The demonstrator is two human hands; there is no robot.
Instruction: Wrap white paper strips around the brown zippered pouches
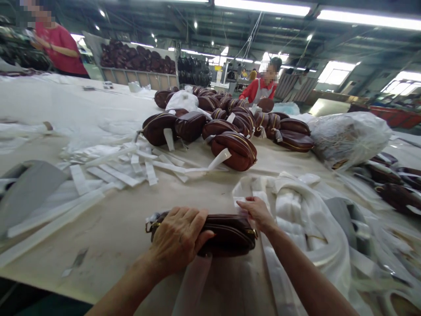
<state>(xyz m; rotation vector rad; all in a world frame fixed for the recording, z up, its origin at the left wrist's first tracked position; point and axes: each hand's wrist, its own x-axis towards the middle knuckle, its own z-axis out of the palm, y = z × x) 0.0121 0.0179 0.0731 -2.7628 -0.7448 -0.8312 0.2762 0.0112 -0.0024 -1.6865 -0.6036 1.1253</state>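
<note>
A small dark brown handbag with brass-coloured hardware lies on the table in front of me. My left hand is closed over its top and near side, thumb toward the middle. At the bag's right end, my right hand pinches the end of a white plastic strip just beyond the bag. A pale strip runs from under the bag toward me. To the right of my right hand lies a loose coil of white strips.
Cut white strips are strewn at left, beside a grey curved object. Several brown bags are heaped ahead, with a plastic-wrapped bundle to their right. One person stands behind the heap, another at far left.
</note>
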